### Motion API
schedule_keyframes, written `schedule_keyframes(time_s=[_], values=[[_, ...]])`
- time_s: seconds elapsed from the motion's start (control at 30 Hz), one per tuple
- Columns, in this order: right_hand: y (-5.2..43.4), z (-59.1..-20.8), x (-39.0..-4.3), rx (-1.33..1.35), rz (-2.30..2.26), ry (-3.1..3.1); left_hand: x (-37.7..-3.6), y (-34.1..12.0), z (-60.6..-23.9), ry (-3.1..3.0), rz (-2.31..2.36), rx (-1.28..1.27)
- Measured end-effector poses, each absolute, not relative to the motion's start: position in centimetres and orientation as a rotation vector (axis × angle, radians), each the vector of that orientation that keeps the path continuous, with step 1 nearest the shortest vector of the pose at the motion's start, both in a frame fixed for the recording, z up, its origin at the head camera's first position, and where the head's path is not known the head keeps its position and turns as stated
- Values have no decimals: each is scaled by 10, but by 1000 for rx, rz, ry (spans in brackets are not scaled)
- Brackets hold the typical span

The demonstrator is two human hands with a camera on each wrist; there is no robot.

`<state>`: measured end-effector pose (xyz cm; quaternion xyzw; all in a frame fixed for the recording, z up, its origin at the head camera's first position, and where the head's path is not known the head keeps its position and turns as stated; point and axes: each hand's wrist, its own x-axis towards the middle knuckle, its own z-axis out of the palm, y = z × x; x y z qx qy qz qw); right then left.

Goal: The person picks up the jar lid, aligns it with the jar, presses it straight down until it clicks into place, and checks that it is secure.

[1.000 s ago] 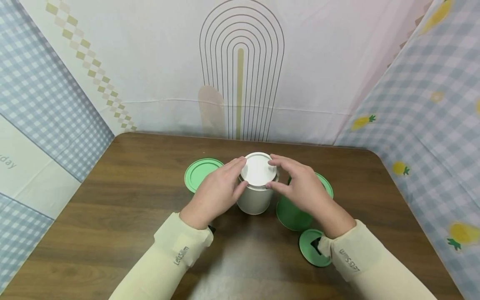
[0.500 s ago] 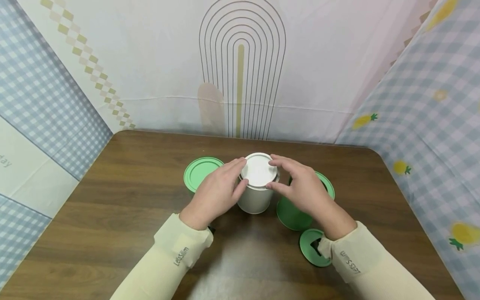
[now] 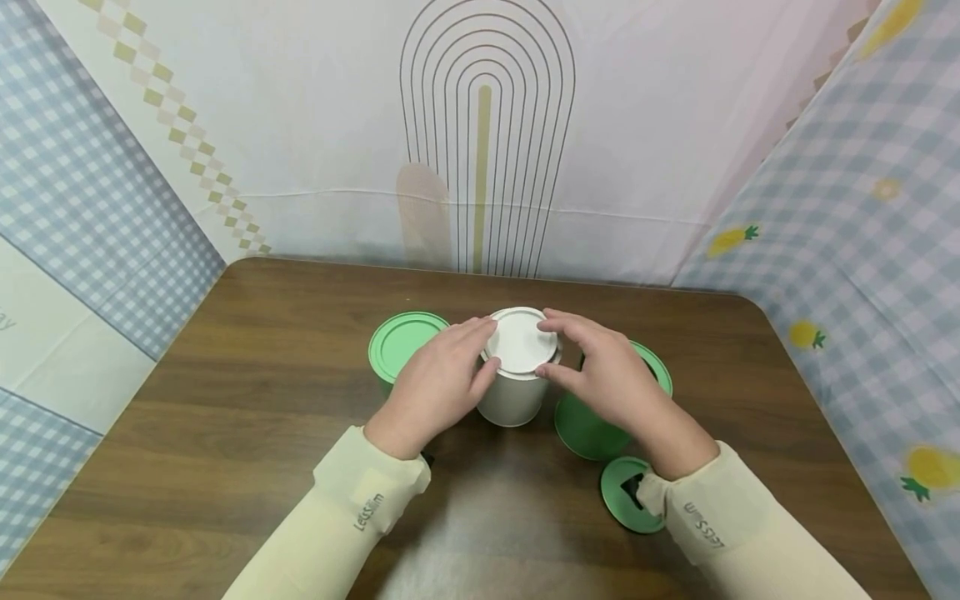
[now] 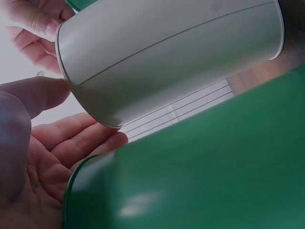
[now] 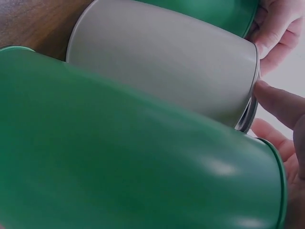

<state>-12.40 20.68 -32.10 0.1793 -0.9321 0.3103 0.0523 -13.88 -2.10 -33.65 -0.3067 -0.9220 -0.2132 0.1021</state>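
A white tin can [image 3: 512, 396] stands mid-table with a white lid [image 3: 521, 337] on top. My left hand [image 3: 484, 350] holds the lid's rim from the left, thumb near and fingers far. My right hand [image 3: 543, 344] grips the same rim from the right. The left wrist view shows the white can [image 4: 167, 52] close up, with my left hand [image 4: 66, 114] curled at its rim. In the right wrist view my right hand [image 5: 279, 121] is at the top edge of the white can [image 5: 162, 62].
A lidded green can [image 3: 403, 342] stands just left of the white one. Another green can [image 3: 588, 427] stands to the right, under my right wrist. A loose green lid [image 3: 624, 498] lies near the front right. Patterned cloth walls close in the brown table [image 3: 225, 433].
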Motion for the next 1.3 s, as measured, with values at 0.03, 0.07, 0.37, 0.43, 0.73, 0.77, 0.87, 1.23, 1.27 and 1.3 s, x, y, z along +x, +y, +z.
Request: schedule_keyframes(time_s=[0.03, 0.07, 0.37, 0.43, 0.73, 0.77, 0.87, 1.23, 1.27, 1.3], values=[[207, -320, -124, 549, 942, -2845, -139, -21, -337, -2721, -631, -909], [207, -320, -124, 553, 940, -2854, -139, -21, -337, -2719, -631, -912], [206, -322, -123, 586, 937, -2889, -139, -22, -340, -2706, -639, -937], [206, -323, -123, 579, 939, -2887, -139, -22, -339, -2709, -643, -935], [203, -324, -124, 559, 936, -2871, -140, -21, -340, -2706, -667, -923], [203, -325, -124, 560, 940, -2869, -140, -21, -340, -2705, -669, -922], [203, -325, -124, 553, 945, -2872, -140, -21, -339, -2708, -671, -919], [193, -311, -132, 430, 891, -3021, -140, -22, -341, -2685, -684, -923], [192, -308, -133, 414, 873, -3043, -140, -22, -341, -2682, -686, -922], [191, -306, -133, 398, 854, -3063, -140, -22, -341, -2679, -688, -922]])
